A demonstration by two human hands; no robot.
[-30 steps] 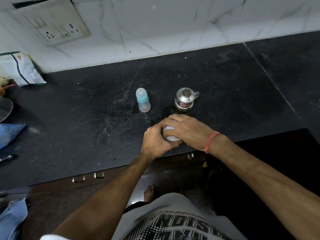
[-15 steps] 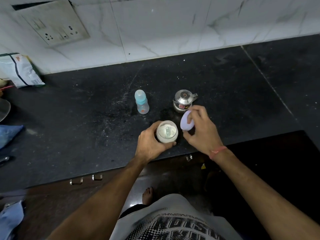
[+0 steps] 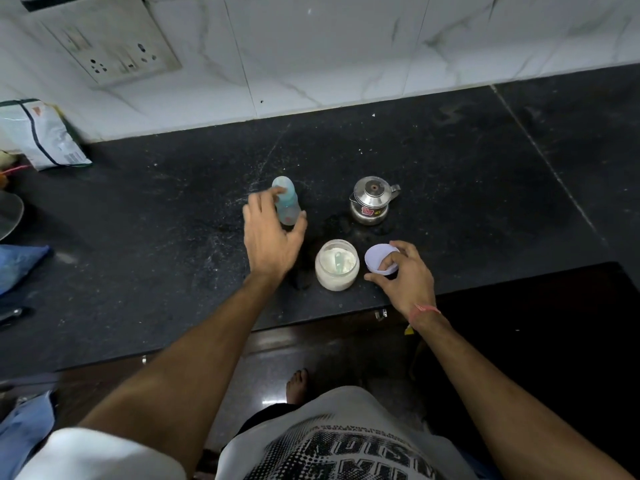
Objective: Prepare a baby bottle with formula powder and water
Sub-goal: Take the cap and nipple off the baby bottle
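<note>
A small baby bottle (image 3: 288, 206) with a blue cap stands upright on the black counter (image 3: 138, 237). My left hand (image 3: 268, 237) is spread open around it, fingers at its left side and thumb at its right; contact is unclear. Near the counter's front edge stands an uncapped glass jar (image 3: 336, 268) of white formula powder with a pale scoop inside. To its right my right hand (image 3: 403, 275) holds the jar's white lid (image 3: 381, 258) low over the counter. A small steel pot (image 3: 371, 204) with lid and spout stands behind the jar.
A white packet (image 3: 41, 135) leans on the tiled wall at back left. A blue cloth (image 3: 20, 266) and a dark handle (image 3: 12, 315) lie at the left edge. A wall socket plate (image 3: 110, 46) sits above. The counter's front edge runs just below the jar.
The lid came off the jar in my right hand and moved down to the right. My left hand let go of the jar and reached up to the baby bottle.
</note>
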